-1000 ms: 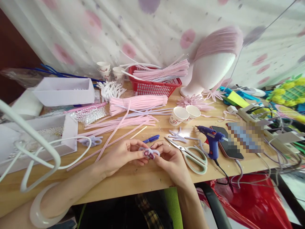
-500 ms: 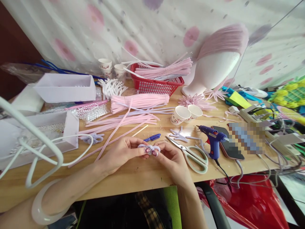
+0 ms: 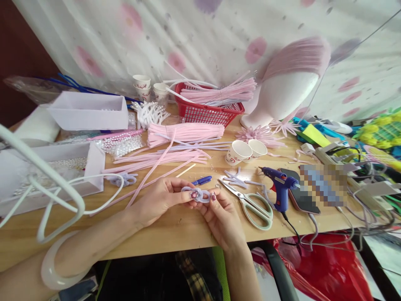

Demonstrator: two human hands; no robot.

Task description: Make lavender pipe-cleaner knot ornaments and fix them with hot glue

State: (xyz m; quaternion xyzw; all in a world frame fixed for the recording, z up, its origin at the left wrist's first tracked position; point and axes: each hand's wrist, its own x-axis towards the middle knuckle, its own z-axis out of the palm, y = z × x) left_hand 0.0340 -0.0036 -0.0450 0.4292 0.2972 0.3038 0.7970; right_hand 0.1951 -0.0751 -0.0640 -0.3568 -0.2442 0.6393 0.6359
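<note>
Between my two hands, just above the front part of the table, is a looped lavender pipe cleaner [image 3: 204,196]. My left hand [image 3: 166,194] pinches its left side, thumb on top near the middle. My right hand [image 3: 224,215] grips the right loop between thumb and fingers. Some of the fingers behind the loops are hidden. Close beyond my hands lies a blue pen [image 3: 202,180]. To the right are scissors [image 3: 250,203] with pale green handles, and short lavender pipe cleaner pieces [image 3: 234,179] lie past their blades.
A blue glue gun [image 3: 280,188] and a phone [image 3: 302,196] lie at the right, with cables. Pink pipe cleaners [image 3: 186,134], paper cups [image 3: 238,152] and a red basket [image 3: 209,113] stand farther back. A white wire frame [image 3: 78,200] juts in at the left beside white boxes [image 3: 94,167].
My right hand has turned and shifted slightly down, showing more of the lavender loops. My left hand keeps its pinch. The view has tilted a little.
</note>
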